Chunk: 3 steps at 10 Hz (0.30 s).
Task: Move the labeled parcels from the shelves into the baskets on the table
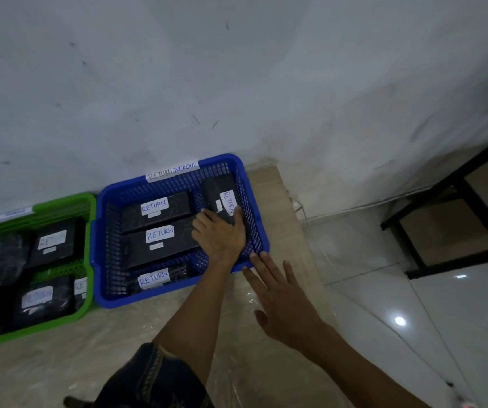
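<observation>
— Scuffed grey wall (pixel 237 69) over a pale table (pixel 89 348). What sits at 9 o'clock?

— A green basket (pixel 60 201) of black wrapped parcels (pixel 51 240), touching a blue basket (pixel 101 254) tagged "RETURN OVERDUE". Three flat parcels (pixel 160 240) marked RETURN lie in the blue one, long axes running roughly 9 to 3 o'clock.

— And the one in hand?

— The held parcel (pixel 217 189) is inside the blue basket, just beside its right wall. Its long axis runs near 12 to 6 o'clock, and the RETURN label reads along its length. The left hand (pixel 220 235) grips its near end, thumb on one edge and fingers on the other, so the parcel extends from the grip toward 12 o'clock. At 4 o'clock the right hand (pixel 284 295) is spread, fingertips touching the blue basket's near right corner. A black frame (pixel 457 178) stands at 3 o'clock.
</observation>
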Tool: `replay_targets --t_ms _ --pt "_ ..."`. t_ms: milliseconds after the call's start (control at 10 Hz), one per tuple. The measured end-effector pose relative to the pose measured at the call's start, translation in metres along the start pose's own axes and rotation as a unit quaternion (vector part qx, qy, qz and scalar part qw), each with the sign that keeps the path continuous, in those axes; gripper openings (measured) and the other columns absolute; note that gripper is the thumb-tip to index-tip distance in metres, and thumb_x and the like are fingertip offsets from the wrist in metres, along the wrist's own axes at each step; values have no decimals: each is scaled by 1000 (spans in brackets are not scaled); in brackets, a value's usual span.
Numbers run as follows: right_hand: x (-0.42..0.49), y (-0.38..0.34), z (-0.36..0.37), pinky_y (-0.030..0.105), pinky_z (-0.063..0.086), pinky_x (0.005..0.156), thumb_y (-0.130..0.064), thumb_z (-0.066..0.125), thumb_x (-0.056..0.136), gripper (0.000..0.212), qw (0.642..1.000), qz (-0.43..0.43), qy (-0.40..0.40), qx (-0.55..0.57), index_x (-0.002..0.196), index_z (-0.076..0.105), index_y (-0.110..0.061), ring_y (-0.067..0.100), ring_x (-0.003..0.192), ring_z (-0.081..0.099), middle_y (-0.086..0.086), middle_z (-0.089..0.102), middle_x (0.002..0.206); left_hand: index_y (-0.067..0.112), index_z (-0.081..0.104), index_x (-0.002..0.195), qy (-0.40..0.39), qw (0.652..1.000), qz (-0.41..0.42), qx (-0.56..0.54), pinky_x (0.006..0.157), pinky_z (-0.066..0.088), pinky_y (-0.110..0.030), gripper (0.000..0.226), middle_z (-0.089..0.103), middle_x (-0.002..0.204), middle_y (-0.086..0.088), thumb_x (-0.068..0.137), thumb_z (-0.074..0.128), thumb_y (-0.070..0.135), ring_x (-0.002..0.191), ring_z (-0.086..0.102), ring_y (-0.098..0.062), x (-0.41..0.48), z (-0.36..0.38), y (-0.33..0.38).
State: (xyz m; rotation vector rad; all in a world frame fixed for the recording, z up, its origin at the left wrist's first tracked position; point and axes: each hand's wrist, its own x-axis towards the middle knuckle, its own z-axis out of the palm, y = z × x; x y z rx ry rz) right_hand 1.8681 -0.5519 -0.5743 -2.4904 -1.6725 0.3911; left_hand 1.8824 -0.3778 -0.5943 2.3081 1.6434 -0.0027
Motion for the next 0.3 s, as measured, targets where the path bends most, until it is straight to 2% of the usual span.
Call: replay_targets --t_ms 100,200,300 --pt "1 0 0 50 30 102 -44 82 52 99 1000 11 -14 -5 137 38 -15 28 136 32 12 40 146 -7 18 145 -13 1000 15 9 99 29 -42 90 37 135 -19 92 27 65 119 36 -32 4 3 -1" --pt "-1 -3 0 51 12 107 -38 74 69 93 999 19 -33 3 145 27 -15 28 141 6 12 22 155 -4 19 146 -23 999 35 10 101 28 -43 88 37 136 -20 92 31 64 121 36 -33 4 -5 -6" --pt "1 -7 -8 45 -10 108 -33 58 87 82 998 29 -60 21 150 7 -18 23 137 -22 7 -10 157 3 31 143 9 995 93 -16 98 27 -43 78 41 132 -18 90 43 59 119 37 -34 5 -14 -19"
